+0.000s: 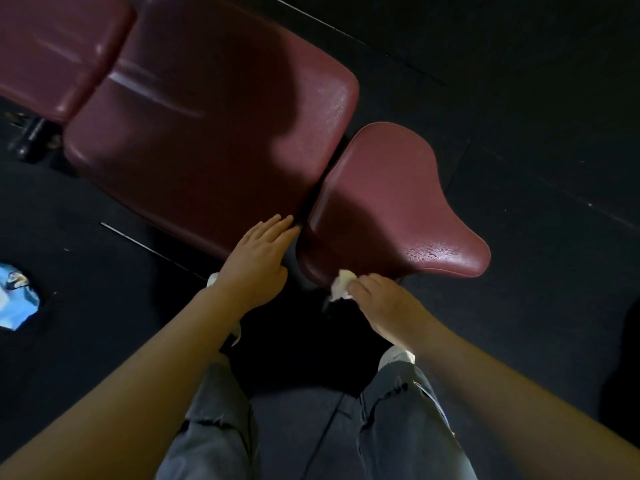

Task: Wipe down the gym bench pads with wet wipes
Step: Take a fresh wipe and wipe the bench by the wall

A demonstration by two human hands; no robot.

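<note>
A dark red gym bench fills the upper middle: a large back pad [207, 133], a smaller tapered seat pad [388, 202] to its right, and a further pad [52, 46] at the top left. My left hand [258, 261] lies flat with straight fingers on the near corner of the large pad, beside the gap between the pads. My right hand [384, 303] grips a crumpled white wet wipe [341, 284] against the near lower edge of the seat pad. Wet sheen shows on the seat pad's narrow tip.
A blue and white wipes packet [15, 299] lies on the dark floor at the far left. The bench's black frame foot [31, 136] shows at the left. My legs in grey jeans [398, 427] and white shoes stand just before the bench.
</note>
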